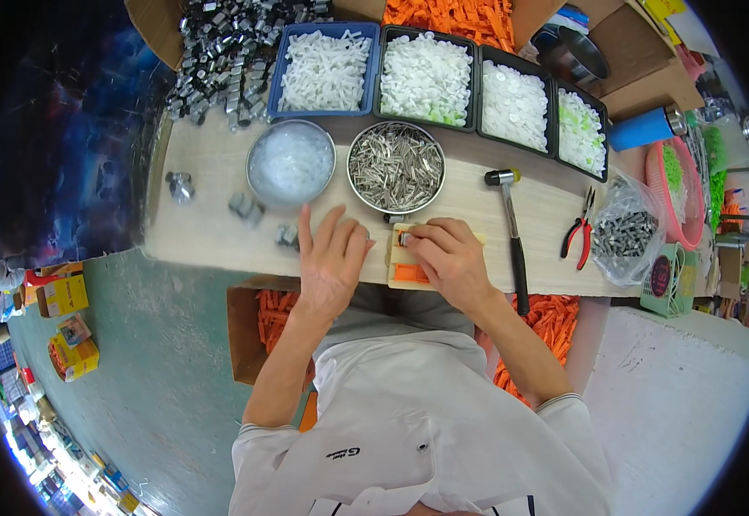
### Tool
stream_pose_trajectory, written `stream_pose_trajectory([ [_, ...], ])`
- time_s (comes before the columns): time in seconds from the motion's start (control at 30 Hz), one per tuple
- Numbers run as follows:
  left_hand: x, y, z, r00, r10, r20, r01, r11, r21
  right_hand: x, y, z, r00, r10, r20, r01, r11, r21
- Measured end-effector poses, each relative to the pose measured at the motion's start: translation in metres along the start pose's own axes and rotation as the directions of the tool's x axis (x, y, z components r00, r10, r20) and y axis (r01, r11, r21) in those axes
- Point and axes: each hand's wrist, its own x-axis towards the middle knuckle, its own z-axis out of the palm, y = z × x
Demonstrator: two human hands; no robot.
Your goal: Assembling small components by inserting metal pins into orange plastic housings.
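My left hand (331, 258) lies flat on the wooden bench with its fingers spread, holding nothing, beside a small grey metal part (286, 235). My right hand (449, 256) rests on a small wooden block (400, 267) at the bench's front edge. Its fingertips pinch a small metal piece (403, 239) on top of the block. An orange plastic part (409, 273) sits on the block under that hand. Just beyond both hands stand a round steel bowl of metal pins (396, 166) and a bowl of clear plastic bits (290, 163).
A hammer (512, 232) and red-handled pliers (579, 230) lie to the right, beside a clear bag of metal parts (624, 232). Trays of white plastic parts (426, 77) line the back. Loose metal clips (228, 52) are heaped at back left. Orange parts (555, 322) fill boxes below the bench.
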Motion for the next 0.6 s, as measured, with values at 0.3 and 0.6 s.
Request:
stream_pose_trajectory([
  [0.3, -0.023, 0.009, 0.005, 0.999, 0.021, -0.030, -0.022, 0.999, -0.041, -0.021, -0.002, 0.003, 0.994, 0.112, -0.002, -0.110, 0.981, 0.159],
  [0.6, -0.026, 0.011, -0.011, 0.998, 0.003, 0.060, 0.002, 0.996, -0.093, 0.019, 0.009, -0.025, 0.994, 0.103, -0.038, -0.099, 0.989, 0.110],
])
